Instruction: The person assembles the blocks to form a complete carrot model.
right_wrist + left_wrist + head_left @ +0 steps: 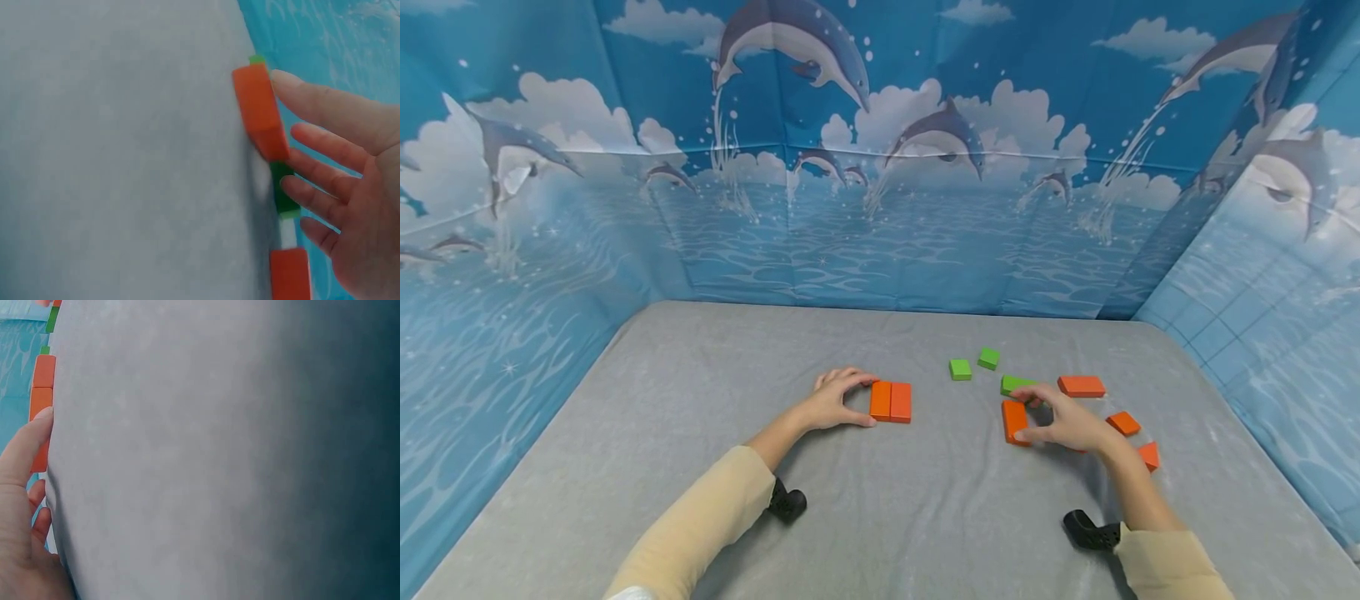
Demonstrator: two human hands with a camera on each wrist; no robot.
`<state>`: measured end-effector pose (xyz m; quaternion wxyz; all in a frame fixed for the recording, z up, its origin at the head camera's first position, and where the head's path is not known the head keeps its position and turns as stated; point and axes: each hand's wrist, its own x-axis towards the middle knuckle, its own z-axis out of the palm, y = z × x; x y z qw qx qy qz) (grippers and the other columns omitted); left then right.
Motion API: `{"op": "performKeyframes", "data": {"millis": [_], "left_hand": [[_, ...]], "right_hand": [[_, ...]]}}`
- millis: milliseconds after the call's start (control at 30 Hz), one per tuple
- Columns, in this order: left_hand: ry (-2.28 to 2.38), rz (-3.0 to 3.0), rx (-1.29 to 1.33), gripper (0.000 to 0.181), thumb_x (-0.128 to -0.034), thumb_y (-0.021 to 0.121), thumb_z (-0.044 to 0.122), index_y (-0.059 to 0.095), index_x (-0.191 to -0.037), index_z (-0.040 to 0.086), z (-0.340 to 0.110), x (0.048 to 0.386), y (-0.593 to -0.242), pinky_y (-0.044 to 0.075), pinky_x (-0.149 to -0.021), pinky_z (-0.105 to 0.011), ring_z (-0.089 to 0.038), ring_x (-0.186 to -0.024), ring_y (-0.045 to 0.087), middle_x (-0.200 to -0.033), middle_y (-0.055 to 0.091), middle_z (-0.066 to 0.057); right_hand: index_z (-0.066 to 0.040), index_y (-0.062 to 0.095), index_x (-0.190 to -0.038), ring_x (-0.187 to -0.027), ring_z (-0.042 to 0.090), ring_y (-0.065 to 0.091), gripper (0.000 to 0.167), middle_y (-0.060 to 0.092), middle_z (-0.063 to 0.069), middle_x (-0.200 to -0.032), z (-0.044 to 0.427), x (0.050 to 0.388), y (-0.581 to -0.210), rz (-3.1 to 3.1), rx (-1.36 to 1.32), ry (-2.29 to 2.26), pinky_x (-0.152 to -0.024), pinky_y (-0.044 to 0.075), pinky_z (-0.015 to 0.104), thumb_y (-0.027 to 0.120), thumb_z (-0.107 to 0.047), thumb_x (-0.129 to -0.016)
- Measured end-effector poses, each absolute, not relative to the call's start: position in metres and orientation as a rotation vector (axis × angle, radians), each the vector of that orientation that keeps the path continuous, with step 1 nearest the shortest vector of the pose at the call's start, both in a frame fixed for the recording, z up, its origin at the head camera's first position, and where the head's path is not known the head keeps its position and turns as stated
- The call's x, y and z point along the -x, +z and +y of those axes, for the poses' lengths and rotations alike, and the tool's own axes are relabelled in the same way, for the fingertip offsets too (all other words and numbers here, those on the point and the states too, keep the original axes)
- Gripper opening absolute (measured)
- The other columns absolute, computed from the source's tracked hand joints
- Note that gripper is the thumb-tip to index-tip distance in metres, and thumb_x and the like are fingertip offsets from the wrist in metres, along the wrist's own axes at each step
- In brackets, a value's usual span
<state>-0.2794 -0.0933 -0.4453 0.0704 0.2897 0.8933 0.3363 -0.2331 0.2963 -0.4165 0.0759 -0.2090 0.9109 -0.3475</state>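
Two orange blocks (891, 402) lie side by side left of centre. My left hand (838, 402) holds them at their left side, index finger at the far edge and thumb at the near corner. In the left wrist view its thumb (42, 425) presses an orange block (42, 400). On the right, my right hand (1067, 419) hovers around another orange block (1013, 422), thumb over its near right part and fingers by its far end, beside a green block (1015, 384). The right wrist view shows that hand (356, 181) with spread fingers; contact with the block (258, 106) is unclear.
Two small green blocks (960, 370) (988, 358) lie beyond the right hand's block. Several orange or red pieces lie around the right forearm: a long one (1081, 386), a small one (1123, 423) and one (1148, 456) partly behind the wrist. A dolphin-print curtain (895, 233) surrounds the grey table (925, 517).
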Motion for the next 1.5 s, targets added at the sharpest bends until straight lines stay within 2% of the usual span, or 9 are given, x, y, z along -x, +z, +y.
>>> {"op": "performKeyframes", "data": {"millis": [267, 567, 833, 1200, 1500], "left_hand": [[1.038, 2.668, -0.900, 0.064, -0.0751, 0.075, 0.034, 0.050, -0.132, 0.017, -0.094, 0.279, -0.444, 0.016, -0.097, -0.054, -0.026, -0.117, 0.036, -0.127, 0.047, -0.004], [1.019, 2.664, -0.893, 0.065, -0.0763, 0.074, 0.034, 0.048, -0.133, 0.017, -0.094, 0.279, -0.444, 0.014, -0.098, -0.054, -0.027, -0.119, 0.035, -0.129, 0.046, -0.005], [1.023, 2.669, -0.907, 0.065, -0.0761, 0.074, 0.033, 0.048, -0.133, 0.015, -0.094, 0.279, -0.445, 0.016, -0.097, -0.053, -0.027, -0.118, 0.035, -0.129, 0.046, -0.006], [1.023, 2.689, -0.915, 0.065, -0.0753, 0.075, 0.032, 0.049, -0.133, 0.016, -0.093, 0.278, -0.445, 0.017, -0.096, -0.052, -0.027, -0.117, 0.034, -0.127, 0.047, -0.005], [1.034, 2.699, -0.924, 0.065, -0.0744, 0.075, 0.033, 0.050, -0.132, 0.016, -0.093, 0.279, -0.446, 0.016, -0.096, -0.053, -0.027, -0.119, 0.034, -0.127, 0.047, -0.005]], "right_hand": [[0.004, 0.048, -0.121, -0.104, 0.031, 0.044, 0.065, 0.050, 0.016, -0.116, 0.302, 0.229, -0.421, 2.739, 0.631, -1.004, -0.089, 0.034, 0.052, 0.077, -0.028, -0.073], [0.001, 0.048, -0.121, -0.103, 0.028, 0.045, 0.062, 0.051, 0.013, -0.115, 0.296, 0.231, -0.420, 2.748, 0.619, -1.026, -0.087, 0.036, 0.048, 0.077, -0.028, -0.074], [-0.004, 0.048, -0.124, -0.105, 0.030, 0.047, 0.063, 0.050, 0.014, -0.119, 0.260, 0.246, -0.413, 2.760, 0.642, -1.041, -0.086, 0.039, 0.048, 0.075, -0.033, -0.075], [0.001, 0.050, -0.120, -0.102, 0.029, 0.048, 0.059, 0.051, 0.015, -0.117, 0.197, 0.260, -0.419, 2.714, 0.835, -1.069, -0.086, 0.039, 0.045, 0.076, -0.025, -0.074], [0.002, 0.051, -0.119, -0.102, 0.028, 0.049, 0.060, 0.053, 0.015, -0.114, 0.179, 0.260, -0.421, 2.719, 0.830, -1.064, -0.087, 0.040, 0.044, 0.078, -0.024, -0.072]]}}
